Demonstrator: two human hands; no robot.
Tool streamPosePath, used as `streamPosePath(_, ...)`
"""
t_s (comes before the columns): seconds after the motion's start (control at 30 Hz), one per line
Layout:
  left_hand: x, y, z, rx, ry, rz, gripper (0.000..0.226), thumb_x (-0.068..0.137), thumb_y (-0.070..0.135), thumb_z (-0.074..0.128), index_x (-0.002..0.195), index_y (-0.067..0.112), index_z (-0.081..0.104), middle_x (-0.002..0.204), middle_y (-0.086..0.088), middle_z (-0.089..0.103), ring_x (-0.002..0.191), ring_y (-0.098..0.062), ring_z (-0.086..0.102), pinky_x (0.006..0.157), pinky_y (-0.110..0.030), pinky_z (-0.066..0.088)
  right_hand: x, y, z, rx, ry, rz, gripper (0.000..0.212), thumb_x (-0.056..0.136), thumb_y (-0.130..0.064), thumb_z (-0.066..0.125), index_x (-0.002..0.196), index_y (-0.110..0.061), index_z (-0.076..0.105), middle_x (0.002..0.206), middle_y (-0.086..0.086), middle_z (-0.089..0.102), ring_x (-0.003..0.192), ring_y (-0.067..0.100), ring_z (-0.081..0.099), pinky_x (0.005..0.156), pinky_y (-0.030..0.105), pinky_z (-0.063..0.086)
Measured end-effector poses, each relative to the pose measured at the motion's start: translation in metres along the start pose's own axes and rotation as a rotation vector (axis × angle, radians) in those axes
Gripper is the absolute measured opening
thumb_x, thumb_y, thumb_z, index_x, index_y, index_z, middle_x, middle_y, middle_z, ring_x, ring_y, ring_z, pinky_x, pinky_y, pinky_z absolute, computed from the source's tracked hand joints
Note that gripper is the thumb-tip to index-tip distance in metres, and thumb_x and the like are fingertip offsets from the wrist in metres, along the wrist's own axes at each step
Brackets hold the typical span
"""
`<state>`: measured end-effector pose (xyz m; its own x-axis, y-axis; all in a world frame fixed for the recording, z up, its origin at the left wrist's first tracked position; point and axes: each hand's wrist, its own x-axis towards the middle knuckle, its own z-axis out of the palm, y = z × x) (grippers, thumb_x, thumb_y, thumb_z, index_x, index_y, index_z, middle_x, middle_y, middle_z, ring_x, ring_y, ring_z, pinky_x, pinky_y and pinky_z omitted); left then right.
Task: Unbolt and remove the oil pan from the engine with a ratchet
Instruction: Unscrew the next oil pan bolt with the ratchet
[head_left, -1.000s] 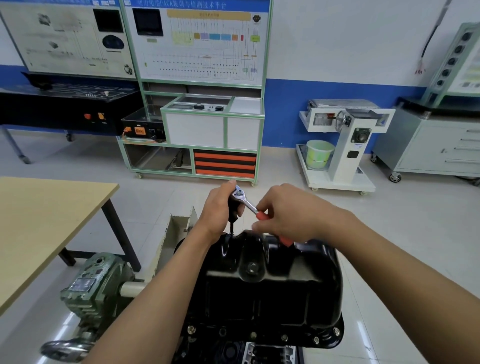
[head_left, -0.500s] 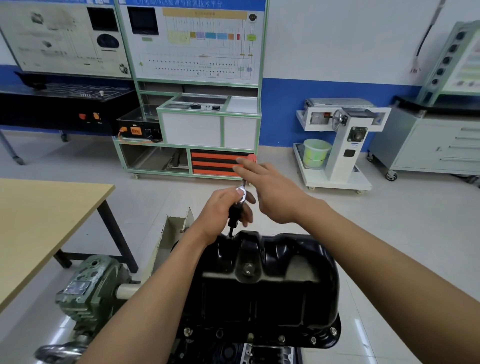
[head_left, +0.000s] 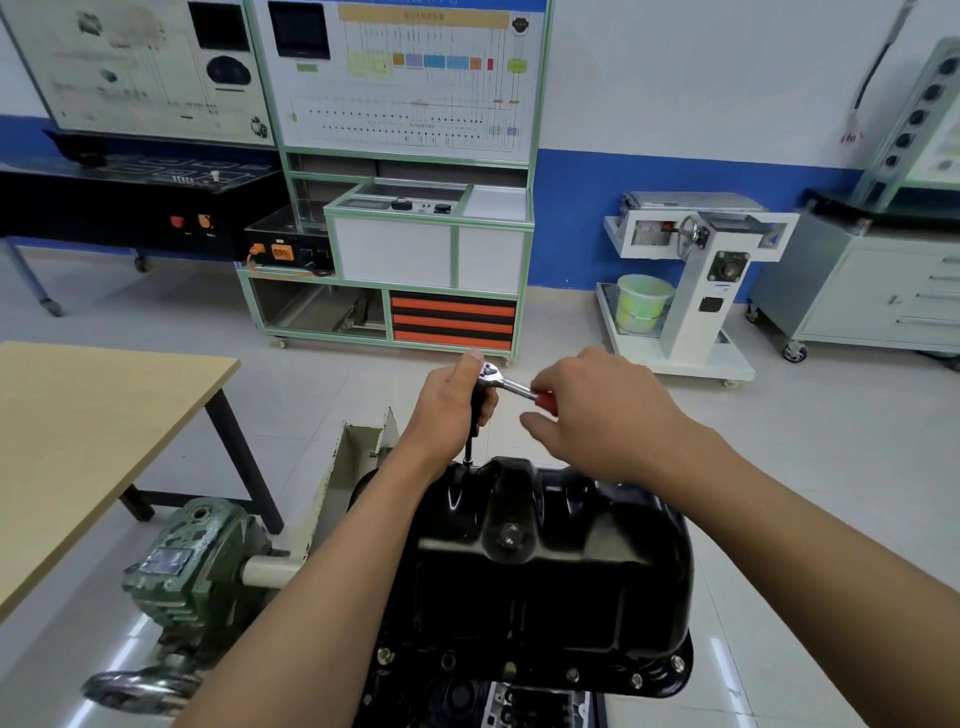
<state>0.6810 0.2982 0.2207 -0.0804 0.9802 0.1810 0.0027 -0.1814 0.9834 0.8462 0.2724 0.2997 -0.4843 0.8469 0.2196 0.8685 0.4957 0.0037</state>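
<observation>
My left hand (head_left: 451, 408) grips the black extension under the chrome ratchet (head_left: 500, 383); my right hand (head_left: 610, 415) curls around its red handle. The glossy, ribbed black oil pan (head_left: 550, 566) sits just below, atop the engine (head_left: 519, 701).

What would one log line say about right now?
step: unbolting far rim | left hand: grips ratchet extension | right hand: holds red handle | oil pan: on engine, near bolts in

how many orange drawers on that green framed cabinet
3, stacked in the cabinet's lower right bay: top drawer, middle drawer, bottom drawer. None seems hidden.
</observation>
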Motion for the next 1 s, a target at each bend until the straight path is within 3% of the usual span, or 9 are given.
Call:
streamPosePath(0.2, -0.002, 0.000, -0.002, -0.044, 0.024, -0.004, 0.048, 0.089, 0.052, 0.041, 0.068, 0.011, 0.055, 0.057, -0.007, 0.056, 0.051, -0.017, 0.047, 0.051, -0.028, 0.036, -0.008, -0.028, -0.002, 0.211, -0.092, -0.043, 0.041, 0.081, -0.052, 0.062, 0.059, -0.020, 0.049, 0.058, -0.005, 0.049, 0.068, 0.020, 0.056, 0.050, 0.029, 0.031)
streamPosePath(0.3, -0.003, 0.000, -0.005, -0.094, -0.001, -0.006, 0.045, 0.086, 0.051, 0.046, 0.069, 0.011, 0.056, 0.061, -0.014, 0.055, 0.059, -0.025, 0.045, 0.056, -0.034, 0.032, -0.005, -0.020, -0.007, 0.214, -0.146, -0.019, 0.038, 0.082, -0.045, 0.065, 0.059, -0.017, 0.052, 0.057, -0.004, 0.049, 0.065, 0.023, 0.055, 0.052, 0.030, 0.034)
streamPosePath(0.43, -0.005, 0.000, -0.006, -0.083, -0.124, 0.038, 0.038, 0.083, 0.048, 0.055, 0.068, 0.014, 0.066, 0.066, -0.013, 0.064, 0.059, -0.024, 0.052, 0.055, -0.033, 0.036, 0.006, 0.005, -0.015, -0.049, -0.139, 0.007, 0.006, 0.088, -0.026, 0.064, 0.088, -0.025, 0.070, 0.079, -0.002, 0.055, 0.080, 0.027, 0.057, 0.062, 0.031, 0.040)
streamPosePath(0.53, -0.005, 0.001, -0.002, -0.043, -0.255, 0.032, 0.035, 0.080, 0.048, 0.058, 0.070, 0.016, 0.071, 0.073, -0.014, 0.071, 0.063, -0.024, 0.064, 0.060, -0.027, 0.047, 0.022, 0.016, -0.004, -0.134, -0.073, 0.052, 0.032, 0.089, -0.008, 0.057, 0.110, -0.027, 0.071, 0.096, 0.005, 0.061, 0.084, 0.030, 0.058, 0.067, 0.032, 0.045)
streamPosePath(0.6, -0.003, 0.001, -0.001, -0.034, -0.303, 0.008, 0.042, 0.080, 0.048, 0.058, 0.078, 0.009, 0.071, 0.076, -0.017, 0.073, 0.067, -0.028, 0.066, 0.066, -0.030, 0.049, 0.033, 0.019, 0.005, -0.054, -0.024, -0.002, 0.050, 0.086, 0.002, 0.049, 0.123, -0.028, 0.066, 0.119, 0.003, 0.063, 0.105, 0.030, 0.059, 0.082, 0.036, 0.052)
streamPosePath(0.7, -0.001, -0.001, -0.003, -0.052, -0.331, -0.024, 0.050, 0.080, 0.049, 0.051, 0.083, 0.003, 0.071, 0.077, -0.021, 0.072, 0.068, -0.030, 0.065, 0.068, -0.035, 0.046, 0.045, 0.018, 0.022, 0.122, -0.039, -0.135, 0.076, 0.081, 0.010, 0.050, 0.148, -0.024, 0.043, 0.159, -0.006, 0.032, 0.136, 0.024, 0.041, 0.105, 0.038, 0.042)
streamPosePath(0.77, -0.001, -0.002, -0.005, -0.081, -0.306, -0.033, 0.048, 0.077, 0.050, 0.050, 0.073, 0.006, 0.070, 0.066, -0.018, 0.067, 0.061, -0.028, 0.059, 0.066, -0.035, 0.043, 0.049, 0.017, 0.030, 0.223, -0.060, -0.187, 0.086, 0.079, 0.014, 0.049, 0.155, -0.025, 0.031, 0.165, -0.012, 0.016, 0.142, 0.020, 0.033, 0.112, 0.033, 0.035)
streamPosePath(0.87, -0.002, -0.002, -0.005, -0.082, -0.262, -0.032, 0.045, 0.073, 0.053, 0.049, 0.059, 0.011, 0.057, 0.050, -0.006, 0.047, 0.052, -0.023, 0.040, 0.061, -0.037, 0.029, 0.051, 0.019, 0.036, 0.295, -0.034, -0.227, 0.085, 0.082, 0.014, 0.044, 0.156, -0.024, 0.028, 0.165, -0.013, 0.014, 0.145, 0.018, 0.031, 0.114, 0.034, 0.033)
streamPosePath(1.0, -0.004, 0.003, -0.001, -0.050, -0.198, -0.035, 0.044, 0.074, 0.054, 0.049, 0.058, 0.014, 0.053, 0.051, -0.004, 0.042, 0.053, -0.021, 0.035, 0.059, -0.037, 0.025, 0.045, 0.019, 0.030, 0.117, -0.044, -0.182, 0.071, 0.093, -0.004, 0.047, 0.157, -0.023, 0.023, 0.164, -0.007, 0.018, 0.141, 0.024, 0.035, 0.107, 0.044, 0.039)
